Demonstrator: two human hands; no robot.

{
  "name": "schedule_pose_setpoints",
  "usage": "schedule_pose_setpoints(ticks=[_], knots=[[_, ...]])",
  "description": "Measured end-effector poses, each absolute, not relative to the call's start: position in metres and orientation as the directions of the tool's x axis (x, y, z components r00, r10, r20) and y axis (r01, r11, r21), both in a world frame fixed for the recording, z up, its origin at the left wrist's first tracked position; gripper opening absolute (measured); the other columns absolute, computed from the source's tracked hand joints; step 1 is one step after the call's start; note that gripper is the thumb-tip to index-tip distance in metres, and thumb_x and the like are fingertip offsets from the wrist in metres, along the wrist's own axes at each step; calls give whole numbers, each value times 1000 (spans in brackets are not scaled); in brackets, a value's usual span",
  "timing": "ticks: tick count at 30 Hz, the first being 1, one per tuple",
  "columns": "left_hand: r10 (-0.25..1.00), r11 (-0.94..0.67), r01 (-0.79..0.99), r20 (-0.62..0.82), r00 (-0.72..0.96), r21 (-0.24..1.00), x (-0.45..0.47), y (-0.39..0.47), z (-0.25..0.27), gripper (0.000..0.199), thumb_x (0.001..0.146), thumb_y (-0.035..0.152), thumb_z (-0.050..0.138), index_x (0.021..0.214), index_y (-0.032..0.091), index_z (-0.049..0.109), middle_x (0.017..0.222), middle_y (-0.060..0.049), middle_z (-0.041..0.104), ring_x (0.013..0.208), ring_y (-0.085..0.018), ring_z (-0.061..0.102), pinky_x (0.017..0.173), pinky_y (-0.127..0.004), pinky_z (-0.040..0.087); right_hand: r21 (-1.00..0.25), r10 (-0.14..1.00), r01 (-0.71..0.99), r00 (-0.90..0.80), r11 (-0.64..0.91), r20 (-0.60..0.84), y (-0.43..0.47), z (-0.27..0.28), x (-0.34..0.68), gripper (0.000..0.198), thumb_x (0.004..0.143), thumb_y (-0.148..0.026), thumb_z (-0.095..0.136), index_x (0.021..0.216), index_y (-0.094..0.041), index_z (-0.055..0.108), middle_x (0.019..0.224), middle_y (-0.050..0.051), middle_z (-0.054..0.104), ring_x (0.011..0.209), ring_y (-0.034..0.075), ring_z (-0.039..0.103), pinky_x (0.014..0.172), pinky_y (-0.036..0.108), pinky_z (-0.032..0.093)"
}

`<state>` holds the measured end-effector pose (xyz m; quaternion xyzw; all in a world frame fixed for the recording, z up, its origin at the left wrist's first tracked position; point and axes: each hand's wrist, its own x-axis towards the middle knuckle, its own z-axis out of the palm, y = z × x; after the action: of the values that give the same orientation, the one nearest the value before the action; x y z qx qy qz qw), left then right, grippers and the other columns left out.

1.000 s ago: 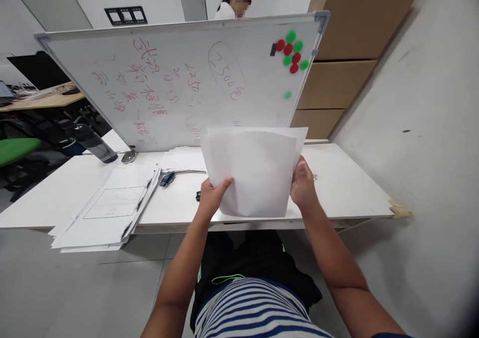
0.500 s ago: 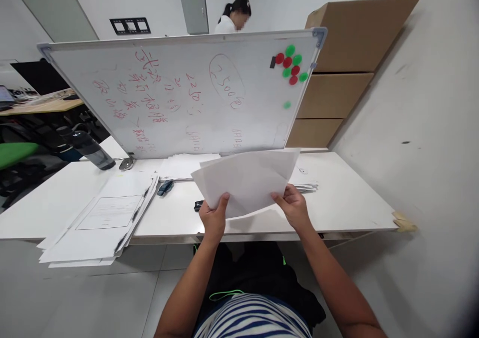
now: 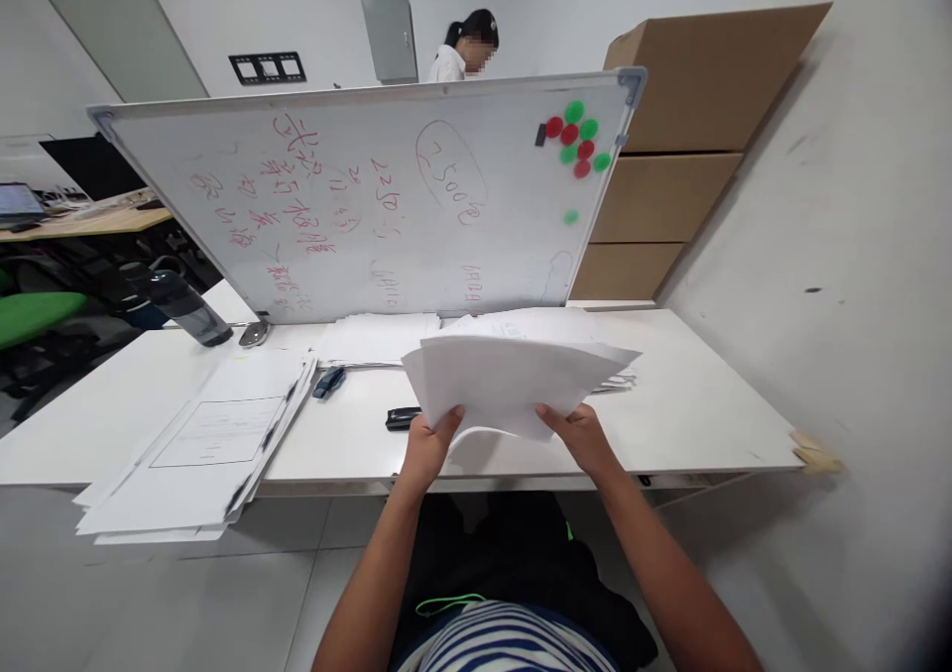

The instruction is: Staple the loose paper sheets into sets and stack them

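Observation:
Between my two hands is a small bundle of white paper sheets (image 3: 506, 380), held above the front of the desk with edges fanned unevenly. My left hand (image 3: 429, 446) pinches its lower left edge, thumb on the near face. On the lower right, my right hand (image 3: 584, 436) grips the same sheets, fingers hidden behind them. A black stapler-like object (image 3: 402, 418) lies just left of my left hand, partly covered by it. Behind the held sheets, more papers (image 3: 379, 338) lie along the foot of the whiteboard.
A thick paper stack (image 3: 193, 454) overhangs the desk's front left edge. Near it are a dark blue clip-like item (image 3: 328, 383), a round metallic object (image 3: 254, 333) and a bottle (image 3: 185, 305). The whiteboard (image 3: 416, 226) stands across the back; cardboard boxes (image 3: 661, 196) rise behind it. Beyond is a person (image 3: 450, 62).
The sheets have dipped, shifted slightly right and fanned apart, with the lower edge bowing. Both hands still hold them, and more of the black object shows. The camera view has shifted slightly.

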<state>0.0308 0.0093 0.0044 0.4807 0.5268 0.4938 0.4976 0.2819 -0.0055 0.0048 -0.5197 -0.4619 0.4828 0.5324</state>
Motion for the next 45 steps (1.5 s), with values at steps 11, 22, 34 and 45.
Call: schedule_pose_setpoints(ticks=[11,22,34,45], knots=[[998,20,104,-14,-60,994,47,-5,-20,46,83,57,68,100,15,75,102,-10,76,104,-29,68,91,-39,53,-999,954,30,299,-37,-27,-18,-12,244,57,77,-62,73,108,-15,75,109,13,77,110,33,70,95,42,56],[995,54,144,-40,-95,988,47,-15,-18,49,83,61,64,95,14,74,95,-9,75,98,-29,68,84,-38,53,-997,935,38,349,-73,-55,-23,-24,241,50,79,-56,72,110,-17,73,116,12,76,116,31,68,102,42,53],[956,156,-464,-251,-150,872,54,-22,-1,44,83,39,75,121,18,65,124,-11,71,121,-26,65,109,-41,49,-983,925,-178,380,44,-28,-49,-45,237,33,78,-47,77,93,-19,71,89,5,77,89,23,72,91,40,55],[971,-163,211,194,-139,964,43,-30,-26,51,95,45,56,139,21,50,136,-16,60,125,-26,59,109,-44,45,-988,780,-25,611,-154,-137,-73,-69,298,44,72,-51,76,99,-16,71,107,10,77,104,28,71,96,42,54]])
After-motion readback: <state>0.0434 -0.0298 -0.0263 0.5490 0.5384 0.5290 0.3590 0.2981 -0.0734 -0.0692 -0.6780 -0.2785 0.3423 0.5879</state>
